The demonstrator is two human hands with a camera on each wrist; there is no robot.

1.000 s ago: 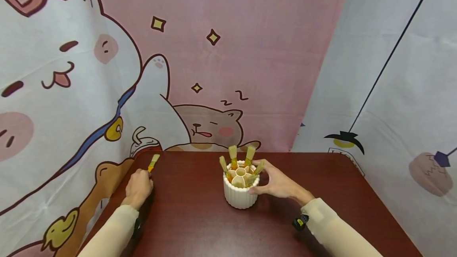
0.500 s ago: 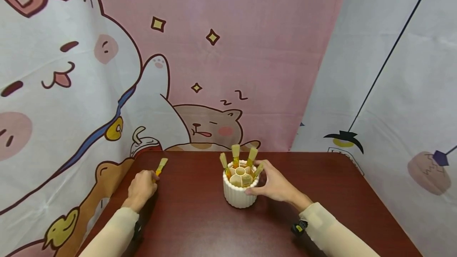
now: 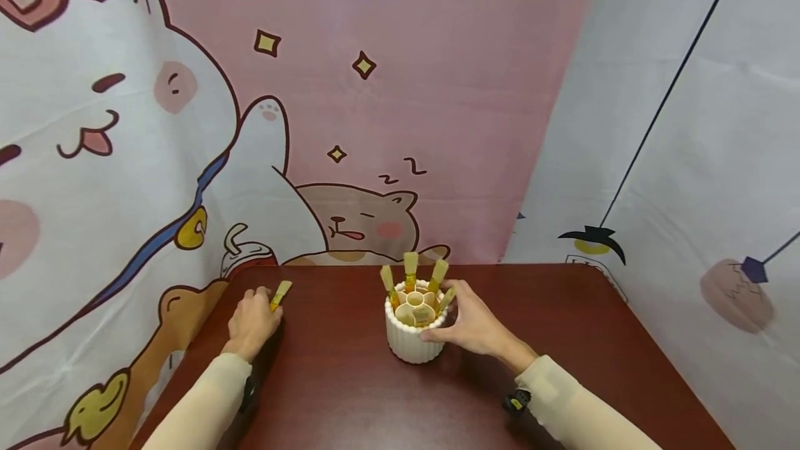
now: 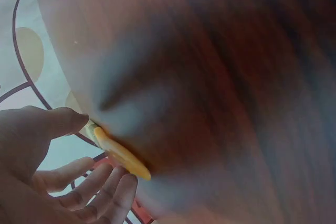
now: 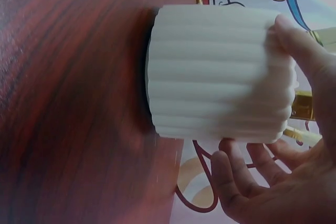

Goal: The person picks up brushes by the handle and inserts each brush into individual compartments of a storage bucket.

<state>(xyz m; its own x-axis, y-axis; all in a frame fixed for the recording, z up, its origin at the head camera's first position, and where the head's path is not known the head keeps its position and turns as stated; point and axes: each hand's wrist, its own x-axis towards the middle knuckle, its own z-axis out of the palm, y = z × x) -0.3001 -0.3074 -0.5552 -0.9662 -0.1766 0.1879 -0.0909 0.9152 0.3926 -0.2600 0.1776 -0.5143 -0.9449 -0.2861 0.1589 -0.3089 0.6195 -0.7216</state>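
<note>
At the table's left side, in the head view, a flat paintbrush (image 3: 280, 294) with pale bristles lies beside my left hand (image 3: 253, 320). The left wrist view shows its orange handle (image 4: 126, 157) on the tabletop, with my thumb and spread fingers apart around it. My right hand (image 3: 471, 321) grips a white ribbed brush holder (image 3: 414, 344), thumb at the near rim and fingers round its right side. Several flat brushes (image 3: 410, 271) stand bristles up in its petal-shaped compartments. In the right wrist view, the holder's ribbed wall (image 5: 215, 72) fills the middle.
A dark red-brown table (image 3: 350, 387) lies under both hands. Behind it hangs a pink and white cloth (image 3: 437, 89) printed with cartoon cats. A black band device (image 3: 517, 401) sits at the right wrist.
My left hand has shifted slightly right and its fingers have loosened from the brush. The right hand stays on the holder, and the brushes in it have turned a little.
</note>
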